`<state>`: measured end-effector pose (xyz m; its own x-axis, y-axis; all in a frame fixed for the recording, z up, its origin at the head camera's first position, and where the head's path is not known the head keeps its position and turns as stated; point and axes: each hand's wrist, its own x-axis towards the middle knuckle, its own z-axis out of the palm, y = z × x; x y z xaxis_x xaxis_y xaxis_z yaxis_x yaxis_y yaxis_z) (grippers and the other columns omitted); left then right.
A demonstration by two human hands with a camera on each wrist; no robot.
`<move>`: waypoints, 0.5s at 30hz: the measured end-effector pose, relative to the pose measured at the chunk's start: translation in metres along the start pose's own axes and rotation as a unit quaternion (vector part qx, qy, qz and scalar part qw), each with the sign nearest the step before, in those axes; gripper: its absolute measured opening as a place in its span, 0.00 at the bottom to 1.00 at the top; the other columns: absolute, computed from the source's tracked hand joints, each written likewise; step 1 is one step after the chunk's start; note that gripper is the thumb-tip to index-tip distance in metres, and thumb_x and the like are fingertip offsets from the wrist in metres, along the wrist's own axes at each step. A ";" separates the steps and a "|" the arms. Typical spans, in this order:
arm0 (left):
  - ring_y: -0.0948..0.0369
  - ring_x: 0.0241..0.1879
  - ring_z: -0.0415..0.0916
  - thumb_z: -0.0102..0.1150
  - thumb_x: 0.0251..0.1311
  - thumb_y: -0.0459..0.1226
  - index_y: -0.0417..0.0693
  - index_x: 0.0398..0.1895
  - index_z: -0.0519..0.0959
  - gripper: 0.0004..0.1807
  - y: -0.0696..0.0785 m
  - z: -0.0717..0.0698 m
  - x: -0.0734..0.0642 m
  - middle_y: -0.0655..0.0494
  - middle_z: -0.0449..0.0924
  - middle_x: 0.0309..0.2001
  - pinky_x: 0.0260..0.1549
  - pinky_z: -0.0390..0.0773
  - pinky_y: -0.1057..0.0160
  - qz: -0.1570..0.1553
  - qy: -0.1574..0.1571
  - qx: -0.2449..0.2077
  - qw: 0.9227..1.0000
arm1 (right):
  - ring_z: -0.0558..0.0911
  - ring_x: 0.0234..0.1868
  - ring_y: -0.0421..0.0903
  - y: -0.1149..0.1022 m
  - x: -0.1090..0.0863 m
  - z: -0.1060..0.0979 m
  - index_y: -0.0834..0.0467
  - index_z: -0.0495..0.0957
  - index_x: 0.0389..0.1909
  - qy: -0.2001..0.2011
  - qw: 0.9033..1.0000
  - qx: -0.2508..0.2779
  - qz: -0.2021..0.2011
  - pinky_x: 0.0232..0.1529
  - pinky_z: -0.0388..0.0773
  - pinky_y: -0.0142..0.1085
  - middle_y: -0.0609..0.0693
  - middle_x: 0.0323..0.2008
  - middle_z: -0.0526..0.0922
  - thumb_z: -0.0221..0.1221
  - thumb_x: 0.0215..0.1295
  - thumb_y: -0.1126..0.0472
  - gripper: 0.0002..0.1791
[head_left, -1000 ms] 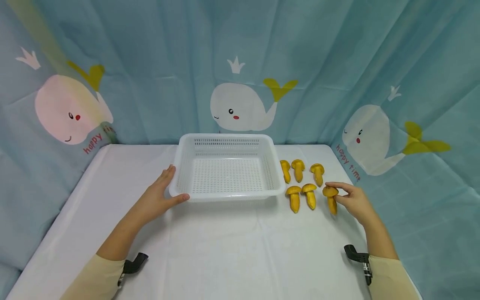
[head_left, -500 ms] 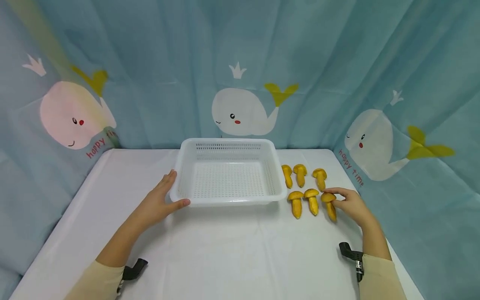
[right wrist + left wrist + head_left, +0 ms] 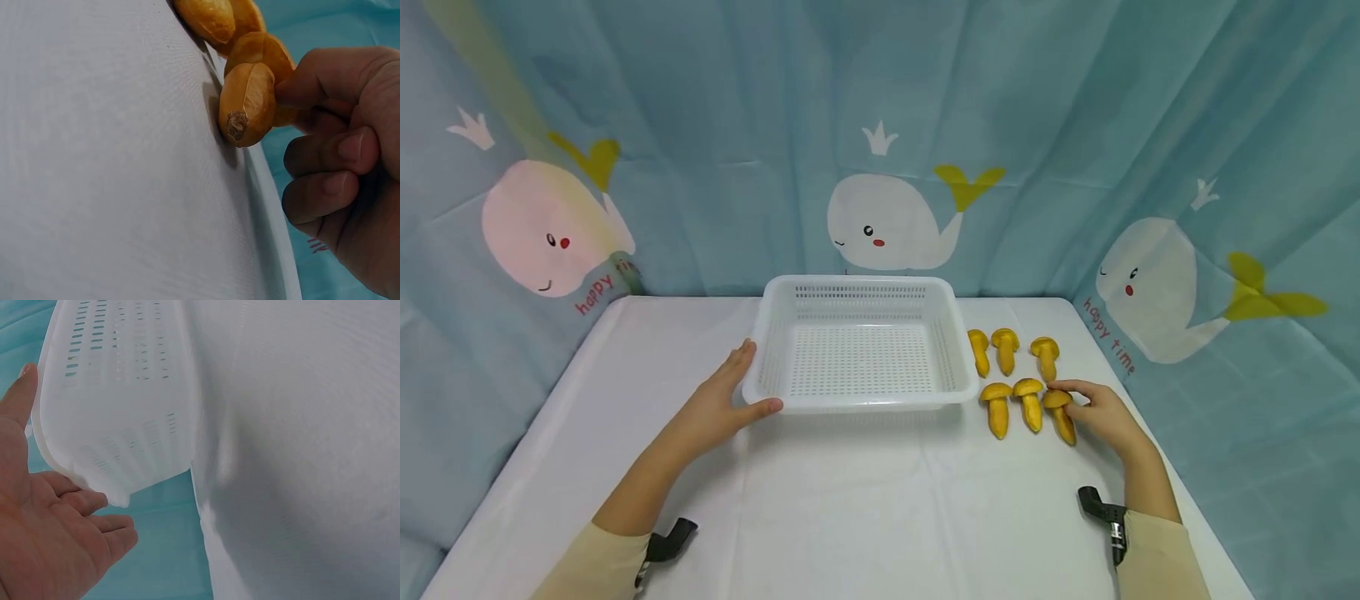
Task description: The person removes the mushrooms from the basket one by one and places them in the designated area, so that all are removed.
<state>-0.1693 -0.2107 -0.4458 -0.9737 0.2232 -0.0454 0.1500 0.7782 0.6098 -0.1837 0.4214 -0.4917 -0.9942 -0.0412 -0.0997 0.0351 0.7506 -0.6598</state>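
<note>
In the head view my left hand (image 3: pixel 713 408) spans the near left corner of a white plastic basket (image 3: pixel 861 403), its thumb at the front rim and its fingers along the left side. The left wrist view shows those fingers fairly straight by the basket's perforated wall (image 3: pixel 119 400). My right hand (image 3: pixel 1107 417) pinches a yellow-brown mushroom (image 3: pixel 1064 425) by its cap, at the right end of the front row. Seen from the right wrist, the mushroom's stem (image 3: pixel 247 103) points toward the camera and lies at the white surface; the two lower fingers (image 3: pixel 322 194) are curled.
Two more mushrooms, one (image 3: pixel 997 414) and another (image 3: pixel 1030 408), lie left of the held one. Behind them lies a back row with a mushroom (image 3: pixel 1046 357) at its right end. A white cloth covers the table (image 3: pixel 865 508). Blue whale-print curtains (image 3: pixel 1037 100) enclose it.
My right hand has moved the mushroom left, closer to its neighbours in the front row, and its stem now slants more. My left hand stays at the basket. The head view has shifted slightly.
</note>
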 end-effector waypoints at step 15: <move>0.41 0.82 0.35 0.65 0.56 0.68 0.55 0.84 0.33 0.66 0.002 -0.003 0.001 0.55 0.29 0.84 0.69 0.52 0.25 -0.005 -0.014 -0.003 1.000 | 0.65 0.72 0.65 0.005 0.002 0.003 0.57 0.78 0.66 0.000 0.999 0.045 0.001 0.70 0.57 0.70 0.64 0.68 0.74 0.52 0.69 0.70 0.25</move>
<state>-0.1707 -0.2107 -0.4422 -0.9700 0.2319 -0.0731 0.1395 0.7769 0.6140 -0.1855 0.4228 -0.4973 -0.9941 -0.0400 -0.1013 0.0461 0.6881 -0.7241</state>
